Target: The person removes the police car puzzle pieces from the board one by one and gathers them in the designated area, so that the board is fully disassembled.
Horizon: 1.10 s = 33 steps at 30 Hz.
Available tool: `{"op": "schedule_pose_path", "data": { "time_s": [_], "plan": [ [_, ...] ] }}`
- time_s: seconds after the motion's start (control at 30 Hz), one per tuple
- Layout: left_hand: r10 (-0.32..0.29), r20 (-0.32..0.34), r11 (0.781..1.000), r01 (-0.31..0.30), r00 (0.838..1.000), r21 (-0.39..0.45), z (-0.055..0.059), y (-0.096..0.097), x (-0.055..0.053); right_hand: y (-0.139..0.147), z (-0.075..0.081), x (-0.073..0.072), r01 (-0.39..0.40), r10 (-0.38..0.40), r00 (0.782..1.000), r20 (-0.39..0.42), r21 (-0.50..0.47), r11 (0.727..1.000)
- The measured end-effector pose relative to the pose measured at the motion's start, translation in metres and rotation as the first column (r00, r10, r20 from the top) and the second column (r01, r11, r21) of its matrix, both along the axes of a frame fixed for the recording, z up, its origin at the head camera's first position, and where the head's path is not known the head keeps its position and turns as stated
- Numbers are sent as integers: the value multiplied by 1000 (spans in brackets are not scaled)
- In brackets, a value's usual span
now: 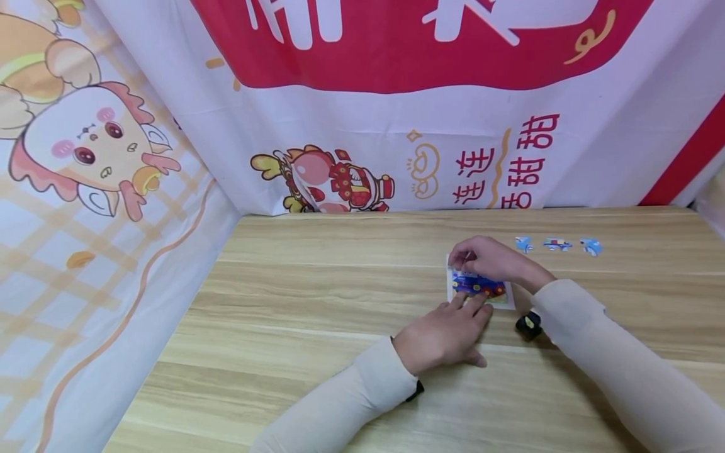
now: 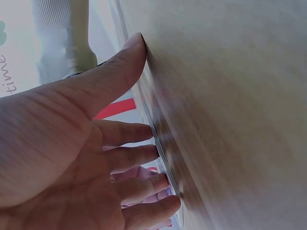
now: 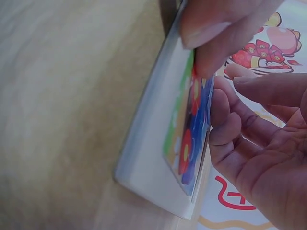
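Observation:
A small jigsaw puzzle (image 1: 476, 284) with a blue picture, red-yellow round shapes and a white border lies on the wooden table. My left hand (image 1: 450, 333) rests at its near edge, fingers straight and fingertips on the board, thumb spread on the wood. Over the puzzle's far left part is my right hand (image 1: 488, 258), its fingers bent and close to the picture. In the right wrist view, the bent right fingers (image 3: 225, 117) are beside the picture's far edge. Whether they pinch a piece is hidden.
Three loose puzzle pieces lie behind and right of the board: a blue one (image 1: 523, 244), a multicoloured one (image 1: 557, 243) and another blue one (image 1: 591, 246). A black object (image 1: 529, 326) is beside the right sleeve. A printed cloth (image 1: 351, 126) hangs along the table's back edge.

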<state>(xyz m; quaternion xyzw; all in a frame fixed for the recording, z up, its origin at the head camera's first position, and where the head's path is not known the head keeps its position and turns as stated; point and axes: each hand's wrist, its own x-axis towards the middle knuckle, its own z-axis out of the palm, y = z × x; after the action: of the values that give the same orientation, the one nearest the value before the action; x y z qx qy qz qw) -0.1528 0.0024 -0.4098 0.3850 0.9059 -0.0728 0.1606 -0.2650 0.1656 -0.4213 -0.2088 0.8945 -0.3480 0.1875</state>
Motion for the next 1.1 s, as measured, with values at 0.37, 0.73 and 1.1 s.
{"op": "schedule_pose_path", "data": {
  "time_s": [0.37, 0.73, 1.1],
  "plan": [
    [4, 27, 1000, -4, 1000, 7, 2, 0, -1, 2, 0, -1, -31, 31, 998, 57, -11, 999],
    [-4, 30, 1000, 4, 1000, 15, 2, -1, -2, 2, 1, 0, -62, 62, 998, 28, -1, 998],
    [0, 20, 1000, 0, 1000, 8, 2, 1, -1, 1, -2, 0, -72, 72, 997, -16, 26, 997]
  ]
}}
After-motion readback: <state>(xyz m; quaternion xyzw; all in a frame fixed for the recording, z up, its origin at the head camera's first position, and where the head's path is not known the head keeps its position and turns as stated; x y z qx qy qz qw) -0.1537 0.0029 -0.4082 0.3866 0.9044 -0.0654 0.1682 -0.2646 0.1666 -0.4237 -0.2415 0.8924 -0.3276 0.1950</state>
